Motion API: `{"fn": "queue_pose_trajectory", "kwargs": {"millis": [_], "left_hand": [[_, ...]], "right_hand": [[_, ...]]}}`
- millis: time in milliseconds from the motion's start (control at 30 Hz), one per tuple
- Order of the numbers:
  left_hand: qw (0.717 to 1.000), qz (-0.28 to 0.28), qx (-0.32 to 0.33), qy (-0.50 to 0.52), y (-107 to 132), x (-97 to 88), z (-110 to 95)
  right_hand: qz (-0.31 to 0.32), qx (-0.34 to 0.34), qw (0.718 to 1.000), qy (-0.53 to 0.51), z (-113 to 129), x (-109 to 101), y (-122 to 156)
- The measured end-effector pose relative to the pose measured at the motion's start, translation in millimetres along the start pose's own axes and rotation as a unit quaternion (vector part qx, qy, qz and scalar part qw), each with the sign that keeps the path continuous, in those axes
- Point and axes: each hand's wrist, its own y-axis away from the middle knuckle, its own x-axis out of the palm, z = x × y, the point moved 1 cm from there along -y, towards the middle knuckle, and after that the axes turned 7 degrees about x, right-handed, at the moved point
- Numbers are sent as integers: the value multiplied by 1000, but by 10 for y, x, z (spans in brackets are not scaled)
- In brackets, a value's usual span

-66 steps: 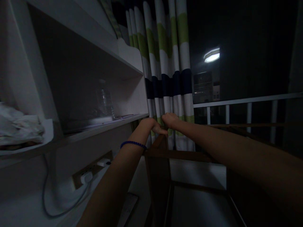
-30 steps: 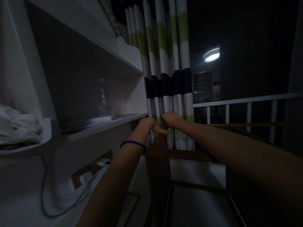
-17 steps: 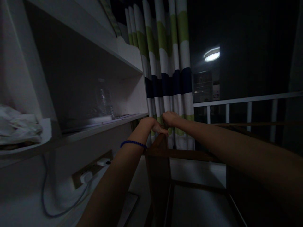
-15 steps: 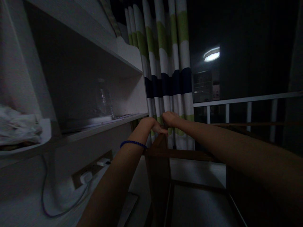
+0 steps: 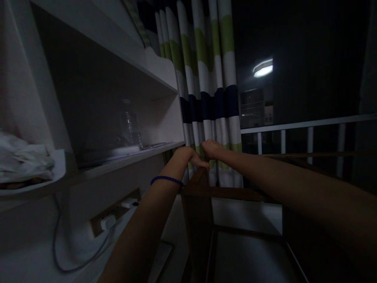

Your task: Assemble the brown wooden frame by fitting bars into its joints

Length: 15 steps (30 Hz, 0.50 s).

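Note:
My left hand (image 5: pixel 194 158), with a blue braided bracelet (image 5: pixel 166 179) on its wrist, is bent over the far corner of a dark wooden frame (image 5: pixel 224 192). Its thumb side touches the wood; the other fingers curl out of sight. Just beyond and to the right, my right hand (image 5: pixel 211 149) is closed in a fist in front of the lower curtain (image 5: pixel 207 84). Whatever either hand grips is hidden behind the hands and lost in the dim light. The curtain has white, green and navy bands.
On the left, a white shelf unit (image 5: pixel 161 108) holds a clear plastic bottle (image 5: pixel 129 125) and papers. A crumpled white bag (image 5: pixel 22 159) lies nearer. Below are a socket strip (image 5: pixel 116 208) with plugs and a cable (image 5: pixel 55 236). A metal railing (image 5: pixel 294 125) crosses the dark window.
Both hands stay in nearly the same place and pose. Only a very slight shift of the whole view shows.

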Motion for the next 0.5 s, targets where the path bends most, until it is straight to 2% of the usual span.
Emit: {"fn": "queue_pose_trajectory", "kwargs": {"millis": [167, 500], "left_hand": [[1000, 24, 4, 14, 8, 0, -12], [999, 28, -8, 15, -9, 8, 11]], "right_hand": [[0, 0, 1000, 4, -1, 19, -19], [13, -6, 1000, 7, 18, 43, -51]]}}
